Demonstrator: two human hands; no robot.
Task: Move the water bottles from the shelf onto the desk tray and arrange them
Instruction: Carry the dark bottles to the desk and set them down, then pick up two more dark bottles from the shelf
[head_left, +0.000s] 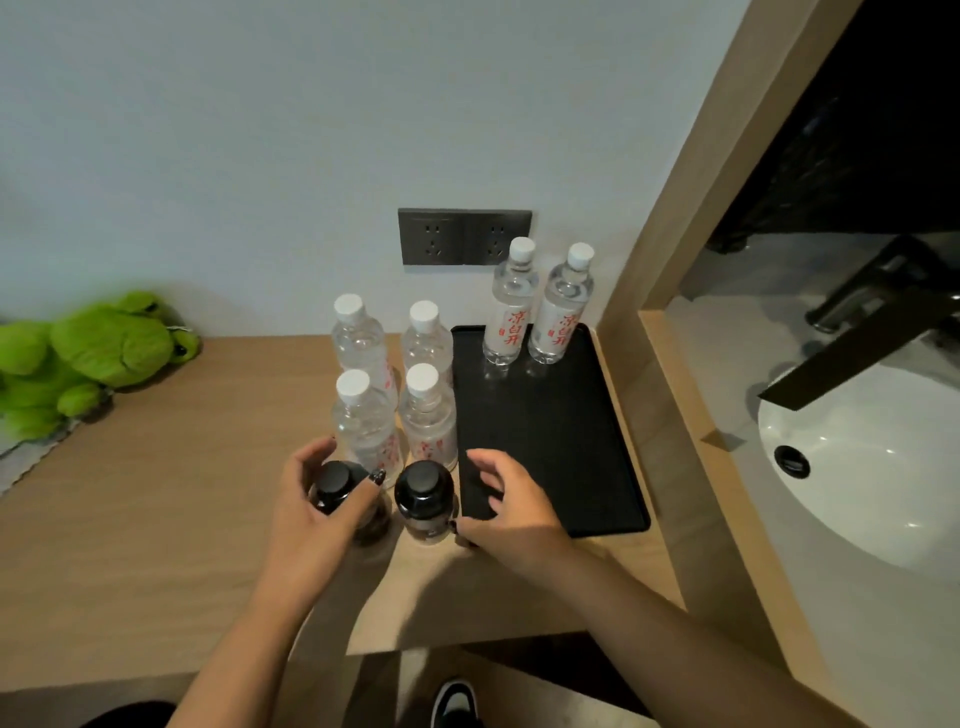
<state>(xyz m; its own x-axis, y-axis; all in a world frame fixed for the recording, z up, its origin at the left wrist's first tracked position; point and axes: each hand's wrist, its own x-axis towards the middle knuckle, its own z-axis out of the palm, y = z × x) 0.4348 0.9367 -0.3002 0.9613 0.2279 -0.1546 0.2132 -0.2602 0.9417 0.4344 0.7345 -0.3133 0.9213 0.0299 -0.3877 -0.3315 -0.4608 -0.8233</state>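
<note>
We see a light wooden worktop (156, 519) running along a pale wall, with a flat black rectangular tray (550, 441) at its right end, pushed against the wooden partition (691, 208) that separates it from a white washbasin (857, 467) on the right. That spot keeps the tray squared in the corner, we judge.

Two clear plastic water bottles with white caps and red lettering (535, 312) stand upright side by side at the tray's far edge, labels facing us, so the row seems to fill from the back. Four more clear white-capped bottles (395, 389) stand in a two-by-two block on the worktop just left of the tray, likely staged for transfer.

Nearest us, two dark bottles with black caps (423, 499) stand just left of the tray's near corner. The left hand (311, 509) curls round the left one (337, 488), fingers (374, 478) and thumb wrapping its neck below the cap. The right hand (509, 509) hovers over the tray's near left corner, its fingers loosely spread and holding nothing, thumb close to the right dark bottle; contact we cannot tell.

A green plush toy (88, 353) lies at the far left. A dark double wall socket (465, 236) sits above the bottles. Most bottles are not on the tray yet.
</note>
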